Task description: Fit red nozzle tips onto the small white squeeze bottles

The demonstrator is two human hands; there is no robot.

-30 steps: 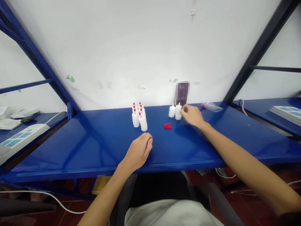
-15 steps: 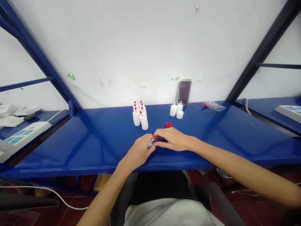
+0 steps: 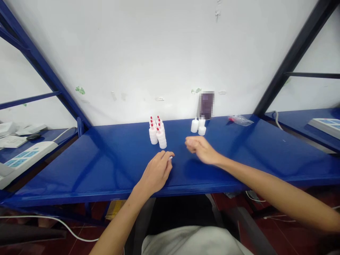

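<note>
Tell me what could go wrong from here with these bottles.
The tightly packed white plastic bottles with pointed red tips stand just beyond the left hand, so a bump might topple several. The small whitish piece peeking out of that hand's grip, mostly hidden, could slip loose. The right hand, blurred, is in front of the plain white plastic bottles and might knock one over.

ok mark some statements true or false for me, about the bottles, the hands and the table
1. The red-tipped bottles stand upright on the blue table. True.
2. The left hand touches the right hand. False: a gap lies between them.
3. A white item shows in the left hand's grip. True.
4. The bottle with a bare white nozzle stands left of the red-tipped bottles. False: it stands to their right.
</note>
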